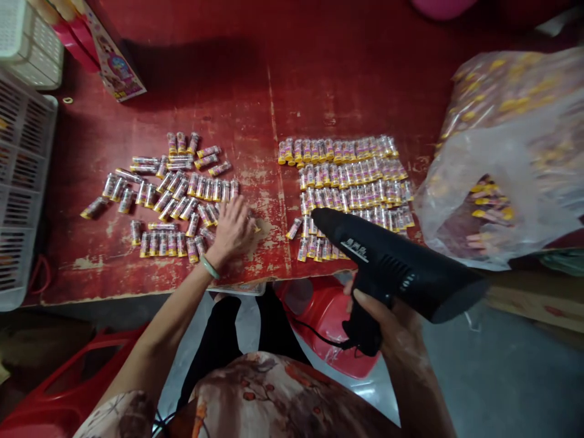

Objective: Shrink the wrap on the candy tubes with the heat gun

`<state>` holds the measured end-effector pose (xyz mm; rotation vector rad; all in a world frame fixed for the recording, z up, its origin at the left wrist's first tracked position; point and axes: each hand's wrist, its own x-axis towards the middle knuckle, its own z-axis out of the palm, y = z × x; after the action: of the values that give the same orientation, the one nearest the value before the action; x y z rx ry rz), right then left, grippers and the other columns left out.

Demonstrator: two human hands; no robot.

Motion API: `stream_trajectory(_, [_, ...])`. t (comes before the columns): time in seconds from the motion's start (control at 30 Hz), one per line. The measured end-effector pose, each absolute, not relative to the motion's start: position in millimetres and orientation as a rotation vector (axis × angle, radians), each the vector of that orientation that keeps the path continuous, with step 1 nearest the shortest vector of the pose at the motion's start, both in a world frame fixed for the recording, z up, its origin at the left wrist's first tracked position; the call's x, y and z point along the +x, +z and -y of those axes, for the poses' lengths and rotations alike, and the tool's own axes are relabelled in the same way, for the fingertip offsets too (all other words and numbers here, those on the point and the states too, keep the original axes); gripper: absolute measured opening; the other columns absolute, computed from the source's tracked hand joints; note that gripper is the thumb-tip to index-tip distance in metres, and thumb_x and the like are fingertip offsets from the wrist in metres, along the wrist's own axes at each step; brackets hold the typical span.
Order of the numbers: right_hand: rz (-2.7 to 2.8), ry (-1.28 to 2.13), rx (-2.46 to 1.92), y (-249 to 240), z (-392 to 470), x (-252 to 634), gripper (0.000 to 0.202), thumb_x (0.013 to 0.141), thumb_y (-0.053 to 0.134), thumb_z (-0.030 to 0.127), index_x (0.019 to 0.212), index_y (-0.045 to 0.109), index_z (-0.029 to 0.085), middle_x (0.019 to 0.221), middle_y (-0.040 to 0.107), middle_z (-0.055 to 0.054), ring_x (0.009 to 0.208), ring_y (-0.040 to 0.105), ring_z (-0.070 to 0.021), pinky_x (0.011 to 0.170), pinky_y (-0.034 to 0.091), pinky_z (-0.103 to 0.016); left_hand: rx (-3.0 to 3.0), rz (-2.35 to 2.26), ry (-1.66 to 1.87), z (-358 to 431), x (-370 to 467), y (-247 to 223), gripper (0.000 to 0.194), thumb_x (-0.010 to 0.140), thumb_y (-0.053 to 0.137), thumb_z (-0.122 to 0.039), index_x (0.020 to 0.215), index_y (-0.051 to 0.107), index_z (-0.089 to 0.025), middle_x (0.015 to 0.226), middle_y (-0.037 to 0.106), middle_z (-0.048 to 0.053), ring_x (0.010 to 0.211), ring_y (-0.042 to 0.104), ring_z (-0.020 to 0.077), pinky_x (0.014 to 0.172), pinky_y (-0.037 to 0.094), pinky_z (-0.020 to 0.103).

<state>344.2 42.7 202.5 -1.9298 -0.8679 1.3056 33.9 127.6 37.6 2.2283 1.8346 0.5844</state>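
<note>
A black hair dryer is gripped by its handle in my right hand, its nozzle pointing left over the near rows of small tubes. My left hand, with a pale green bangle at the wrist, rests among the scattered small clear tubes with yellow ends. Its fingers reach forward over several of these tubes; whether it grips any is hidden beneath it. Tidy rows of similar tubes lie to the right, partly covered by the hair dryer.
The worn red table spans the view. A clear plastic bag of yellow-ended pieces sits at the right. White plastic baskets and a printed box stand at the left. Red stools are below the table's front edge.
</note>
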Motion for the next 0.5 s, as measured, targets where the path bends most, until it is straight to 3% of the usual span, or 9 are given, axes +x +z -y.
stream_trajectory(0.13, [0.754, 1.317, -1.872, 207.1, -43.8, 354.0, 0.035, 0.066, 0.088, 0.039, 0.09, 0.072, 0.019, 0.074, 0.069, -0.003, 0.055, 0.06, -0.0164, 0.047, 0.051, -0.027, 2.402, -1.45, 0.549, -108.6, 113.8, 27.3, 0.042, 0.101, 0.045, -0.034, 0.136, 0.057, -0.015, 0.151, 0.051, 0.015, 0.151, 0.032, 0.0274, 0.128, 0.022, 0.055])
stream_trajectory(0.23, [0.734, 1.363, -1.854, 206.7, -35.9, 355.7, 0.034, 0.067, 0.087, 0.041, 0.088, 0.071, 0.019, 0.074, 0.069, -0.003, 0.052, 0.059, -0.0159, 0.043, 0.05, -0.027, 2.401, -1.419, 0.506, -110.1, 153.2, 12.4, 0.038, 0.1, 0.044, -0.024, 0.134, 0.059, -0.014, 0.154, 0.048, 0.014, 0.148, 0.038, 0.0278, 0.125, 0.031, 0.054])
stream_trajectory(0.33, [0.738, 1.383, -1.9, 204.4, -23.9, 354.1, 0.034, 0.069, 0.086, 0.045, 0.083, 0.072, 0.018, 0.071, 0.068, -0.003, 0.052, 0.058, -0.0159, 0.045, 0.051, -0.028, 2.37, -1.478, 0.462, -113.6, 153.3, 1.1, 0.038, 0.098, 0.043, -0.014, 0.131, 0.061, -0.015, 0.154, 0.047, 0.012, 0.14, 0.049, 0.0267, 0.119, 0.041, 0.05])
stream_trajectory(0.5, [0.84, 1.53, -1.955, 198.6, -15.7, 348.0, 0.031, 0.069, 0.086, 0.047, 0.073, 0.073, 0.019, 0.062, 0.066, -0.003, 0.055, 0.062, -0.019, 0.049, 0.053, -0.029, 2.265, -1.678, 0.454, -112.2, 110.1, -1.5, 0.035, 0.099, 0.04, -0.015, 0.123, 0.066, -0.018, 0.144, 0.059, 0.013, 0.126, 0.059, 0.027, 0.109, 0.048, 0.048])
